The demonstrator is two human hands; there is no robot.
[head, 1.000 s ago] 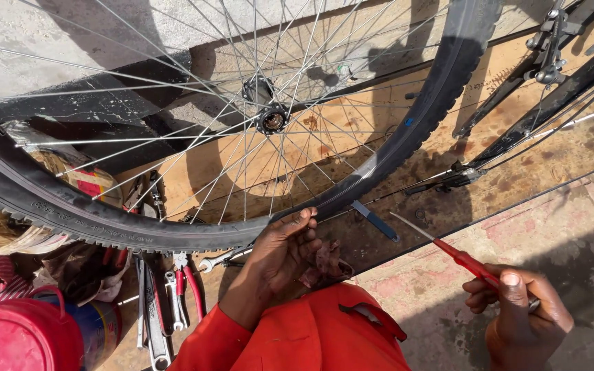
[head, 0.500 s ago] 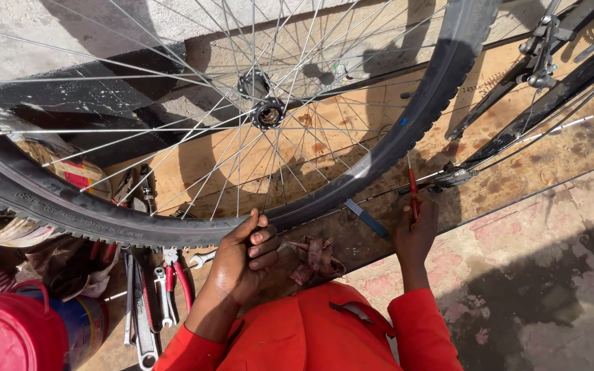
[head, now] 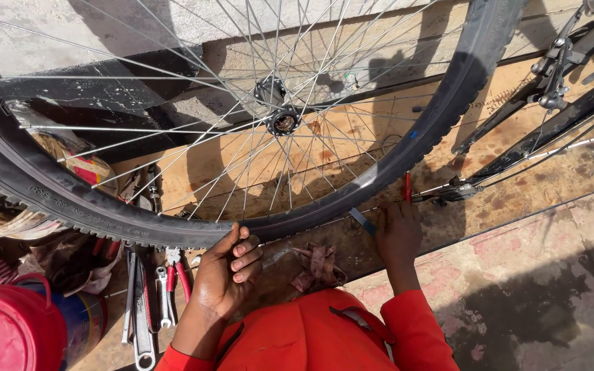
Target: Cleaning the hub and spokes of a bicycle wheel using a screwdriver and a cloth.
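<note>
A bicycle wheel [head: 173, 137] with a black tyre [head: 104, 213] and silver spokes is seen standing upright above a stained wooden board [head: 352, 154]. The bottom of the tyre is gripped by the left hand [head: 228, 275], its fingers curled over the rubber from below and the thumb laid along the edge. To the right of that hand, the right hand [head: 398, 230] is raised to the tyre's lower rim and closed around a red-handled tool [head: 408, 185], which is held upright against the tyre. A flat blue-grey lever [head: 362, 220] is wedged at the rim just left of the right hand. Below the wheel, between both hands, a crumpled rag [head: 317, 264] lies on the board. Left of the left hand, spanners and red-handled pliers [head: 152, 288] are spread out, and a red bucket [head: 8, 330] sits further left. The bicycle frame [head: 551, 124] is seen right of the wheel.
</note>
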